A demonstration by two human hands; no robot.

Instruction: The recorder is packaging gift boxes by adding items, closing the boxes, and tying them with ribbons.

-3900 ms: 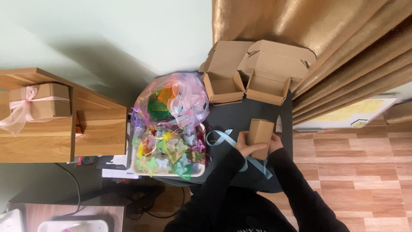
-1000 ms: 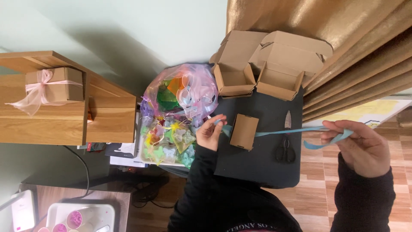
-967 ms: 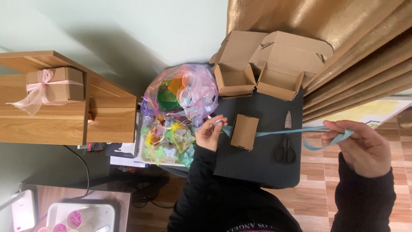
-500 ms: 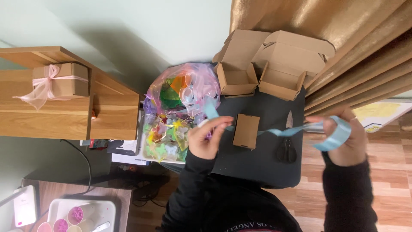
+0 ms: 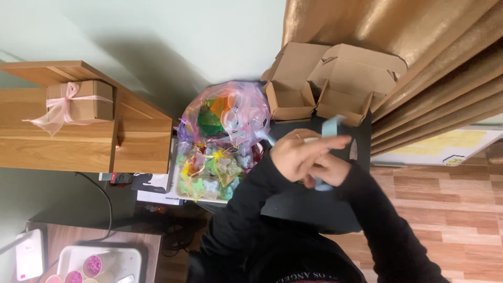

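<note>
My left hand [image 5: 299, 153] and my right hand [image 5: 327, 170] are pressed together above a black table [image 5: 314, 212], both in black sleeves. Each pinches a light blue ribbon [image 5: 331, 126]; one end sticks up past my fingers, and another end trails left by my left wrist. A small brown cardboard box seen earlier under the ribbon is almost entirely hidden beneath my hands. Just beyond them stand two open brown cardboard boxes [image 5: 293, 99] [image 5: 348, 86].
A clear bag of coloured pouches [image 5: 230, 112] sits left of my hands above a white tray of similar pouches [image 5: 207, 178]. A wooden shelf [image 5: 78, 147] holds a box tied with pink ribbon [image 5: 78, 102]. A gold curtain [image 5: 419, 52] hangs at right over wood flooring [image 5: 450, 199].
My right hand, stretched far right with the ribbon pulled taut, has come in to meet my left hand over the small box. The ribbon is now bunched between both hands.
</note>
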